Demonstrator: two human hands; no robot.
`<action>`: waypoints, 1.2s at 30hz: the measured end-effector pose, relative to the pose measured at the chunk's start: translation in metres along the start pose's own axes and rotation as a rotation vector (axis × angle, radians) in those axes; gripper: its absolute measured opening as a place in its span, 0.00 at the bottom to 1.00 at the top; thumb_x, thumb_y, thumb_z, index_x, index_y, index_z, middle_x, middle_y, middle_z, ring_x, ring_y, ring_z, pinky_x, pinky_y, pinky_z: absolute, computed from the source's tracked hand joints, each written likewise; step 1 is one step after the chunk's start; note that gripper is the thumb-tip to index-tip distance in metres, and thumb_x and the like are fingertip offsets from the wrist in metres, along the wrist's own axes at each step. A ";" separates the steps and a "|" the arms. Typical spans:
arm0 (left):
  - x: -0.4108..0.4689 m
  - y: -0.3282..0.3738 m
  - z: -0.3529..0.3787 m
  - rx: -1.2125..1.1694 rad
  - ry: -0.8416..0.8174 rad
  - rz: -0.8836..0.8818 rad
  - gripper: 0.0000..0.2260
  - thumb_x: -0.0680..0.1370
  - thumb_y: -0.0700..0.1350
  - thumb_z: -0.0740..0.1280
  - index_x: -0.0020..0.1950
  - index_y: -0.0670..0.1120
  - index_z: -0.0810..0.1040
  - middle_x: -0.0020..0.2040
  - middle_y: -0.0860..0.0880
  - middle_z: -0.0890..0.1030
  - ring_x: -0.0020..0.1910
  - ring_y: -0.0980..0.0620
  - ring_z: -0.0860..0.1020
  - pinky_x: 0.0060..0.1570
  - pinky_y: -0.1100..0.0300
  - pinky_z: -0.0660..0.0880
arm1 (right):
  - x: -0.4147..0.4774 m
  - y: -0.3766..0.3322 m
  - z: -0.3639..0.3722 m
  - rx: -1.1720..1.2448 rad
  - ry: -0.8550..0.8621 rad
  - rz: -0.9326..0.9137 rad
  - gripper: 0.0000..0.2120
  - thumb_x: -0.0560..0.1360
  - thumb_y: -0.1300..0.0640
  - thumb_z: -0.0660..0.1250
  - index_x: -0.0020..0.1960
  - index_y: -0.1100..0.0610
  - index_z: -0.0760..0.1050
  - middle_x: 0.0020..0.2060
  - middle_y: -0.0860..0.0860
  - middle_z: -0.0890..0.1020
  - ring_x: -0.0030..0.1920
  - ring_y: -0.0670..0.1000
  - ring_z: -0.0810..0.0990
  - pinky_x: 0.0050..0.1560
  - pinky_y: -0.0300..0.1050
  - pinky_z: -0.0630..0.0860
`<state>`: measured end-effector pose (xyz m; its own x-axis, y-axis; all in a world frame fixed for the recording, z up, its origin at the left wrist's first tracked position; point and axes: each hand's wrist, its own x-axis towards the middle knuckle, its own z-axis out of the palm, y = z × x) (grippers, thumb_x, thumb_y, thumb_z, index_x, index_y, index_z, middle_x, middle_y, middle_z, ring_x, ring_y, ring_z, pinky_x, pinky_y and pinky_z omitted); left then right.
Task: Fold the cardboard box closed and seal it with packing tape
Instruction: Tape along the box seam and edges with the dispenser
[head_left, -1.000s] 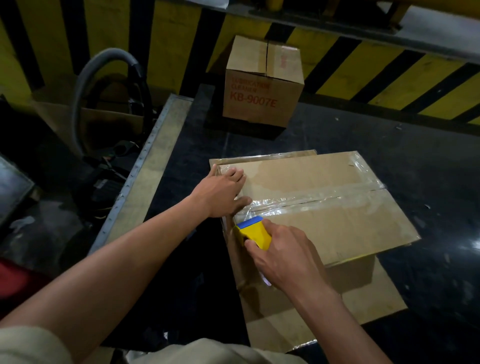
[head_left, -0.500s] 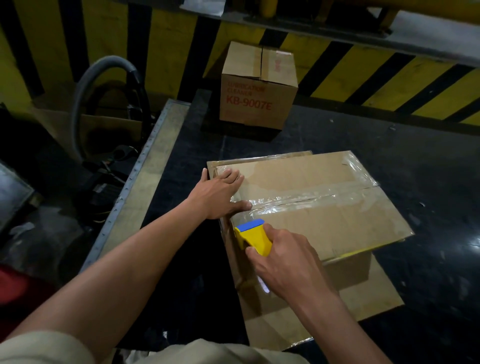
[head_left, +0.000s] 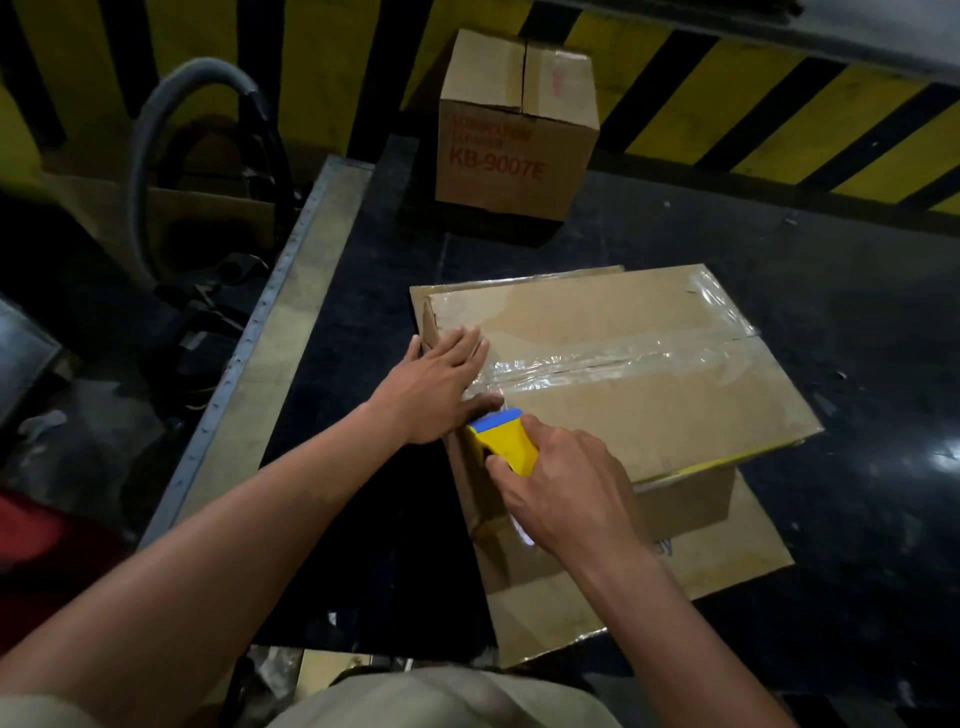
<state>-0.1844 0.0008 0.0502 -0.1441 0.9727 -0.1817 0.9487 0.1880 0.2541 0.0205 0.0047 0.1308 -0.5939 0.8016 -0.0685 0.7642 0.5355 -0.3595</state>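
Observation:
A flat brown cardboard box (head_left: 649, 405) lies on the dark table with its top flaps folded shut. Clear packing tape (head_left: 613, 358) runs along the centre seam. My left hand (head_left: 441, 384) presses flat on the box's near left corner, fingers straight, over the tape's end. My right hand (head_left: 561, 488) grips a yellow tape dispenser with a blue edge (head_left: 501, 439) at the box's left side edge, just below the left hand's thumb.
A loose cardboard sheet (head_left: 623, 597) lies under the box. A smaller box printed KB-9007E (head_left: 514, 130) stands at the back of the table (head_left: 857, 312). A grey hose (head_left: 171, 130) and dark clutter lie left of the table's metal edge (head_left: 270, 332). A yellow-black striped wall runs behind.
The dispenser and my right hand have stayed at the box's left edge, shifting only slightly. My left hand keeps pressing the same corner. The camera view has tilted a little.

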 end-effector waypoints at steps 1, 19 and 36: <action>0.001 -0.001 -0.002 0.000 -0.008 0.001 0.42 0.76 0.73 0.44 0.84 0.49 0.47 0.84 0.51 0.45 0.82 0.53 0.42 0.78 0.38 0.44 | -0.001 0.001 -0.001 0.015 -0.010 -0.004 0.19 0.71 0.37 0.59 0.52 0.51 0.72 0.41 0.56 0.80 0.46 0.61 0.79 0.40 0.49 0.70; 0.001 0.012 -0.004 -0.029 -0.057 -0.072 0.47 0.75 0.76 0.53 0.84 0.49 0.44 0.84 0.52 0.41 0.82 0.53 0.39 0.75 0.30 0.45 | -0.040 0.012 0.006 0.097 -0.009 0.003 0.29 0.72 0.37 0.61 0.69 0.50 0.69 0.43 0.57 0.79 0.46 0.61 0.78 0.42 0.50 0.70; 0.001 0.011 -0.017 -0.119 -0.091 -0.089 0.41 0.78 0.73 0.50 0.84 0.50 0.50 0.84 0.54 0.45 0.82 0.54 0.42 0.72 0.25 0.45 | -0.040 -0.005 -0.057 0.214 -0.007 0.051 0.23 0.73 0.41 0.68 0.62 0.54 0.77 0.48 0.57 0.84 0.51 0.60 0.79 0.47 0.49 0.76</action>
<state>-0.1785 0.0066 0.0687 -0.1947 0.9362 -0.2925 0.8926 0.2928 0.3429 0.0545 -0.0151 0.1885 -0.5579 0.8241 -0.0975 0.7229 0.4250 -0.5448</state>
